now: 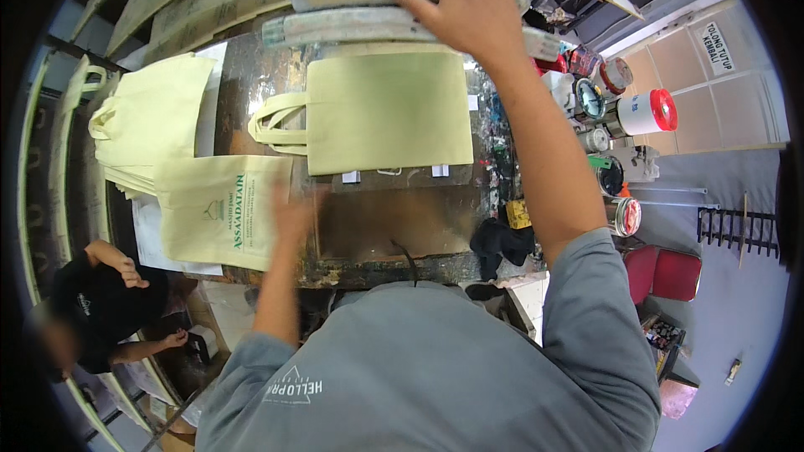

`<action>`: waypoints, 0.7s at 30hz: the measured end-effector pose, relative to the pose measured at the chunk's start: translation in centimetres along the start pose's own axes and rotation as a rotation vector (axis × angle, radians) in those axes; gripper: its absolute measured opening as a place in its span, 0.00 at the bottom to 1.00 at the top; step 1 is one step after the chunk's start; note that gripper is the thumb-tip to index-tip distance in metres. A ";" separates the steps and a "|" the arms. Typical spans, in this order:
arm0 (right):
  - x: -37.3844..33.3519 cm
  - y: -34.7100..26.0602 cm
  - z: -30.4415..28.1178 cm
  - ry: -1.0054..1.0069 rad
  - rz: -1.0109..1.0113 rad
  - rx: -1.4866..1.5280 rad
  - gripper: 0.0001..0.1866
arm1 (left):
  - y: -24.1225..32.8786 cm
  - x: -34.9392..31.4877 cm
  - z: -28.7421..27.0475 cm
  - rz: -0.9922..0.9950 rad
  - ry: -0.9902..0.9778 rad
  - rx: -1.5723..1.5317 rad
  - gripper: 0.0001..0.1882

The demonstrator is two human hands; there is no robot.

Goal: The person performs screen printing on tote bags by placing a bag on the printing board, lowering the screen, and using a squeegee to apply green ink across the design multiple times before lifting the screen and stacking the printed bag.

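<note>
A plain pale-yellow cloth tote bag [389, 113] lies flat on the worn work table [377, 218], its handles stretched to the left. Behind it, my right hand [473, 4] is closed over a taped screen-printing frame [360, 25], thumb along its upper bar. My left hand [291, 213] is smeared by motion at the right edge of a printed tote bag [222, 209] with green lettering. Whether its fingers touch that bag cannot be made out. A pile of plain tote bags [155, 109] lies beyond the printed one, partly under it.
Paint tubs and cans [624, 113] crowd the table's right side. A black cloth [502, 243] and a small yellow box [517, 214] sit at the near right corner. Racks [243, 0] of bags stand behind and left. Another person [109, 301] is at lower left.
</note>
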State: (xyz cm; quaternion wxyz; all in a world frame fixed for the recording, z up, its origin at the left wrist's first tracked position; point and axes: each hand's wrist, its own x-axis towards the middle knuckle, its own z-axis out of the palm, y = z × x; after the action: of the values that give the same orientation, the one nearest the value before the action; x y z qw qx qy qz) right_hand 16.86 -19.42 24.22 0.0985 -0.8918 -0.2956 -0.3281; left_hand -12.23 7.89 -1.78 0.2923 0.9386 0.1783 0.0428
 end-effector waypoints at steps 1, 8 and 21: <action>0.5 0.0 -0.3 -0.067 0.037 0.053 0.37 | 4.1 0.1 4.8 0.250 -0.175 0.029 0.51; 2.0 0.7 -0.6 -0.073 0.064 0.154 0.36 | 12.5 2.4 17.0 0.709 -0.240 0.164 0.61; 0.8 0.3 0.0 -0.090 0.051 0.141 0.37 | 16.0 5.0 6.9 0.324 -0.144 -0.285 0.61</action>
State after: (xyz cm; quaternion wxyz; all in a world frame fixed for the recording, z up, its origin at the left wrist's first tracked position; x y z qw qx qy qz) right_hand 17.56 -19.30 24.79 0.1562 -0.9036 -0.2995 -0.2635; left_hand -1.37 -6.21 1.43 0.4234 0.9047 -0.0042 0.0469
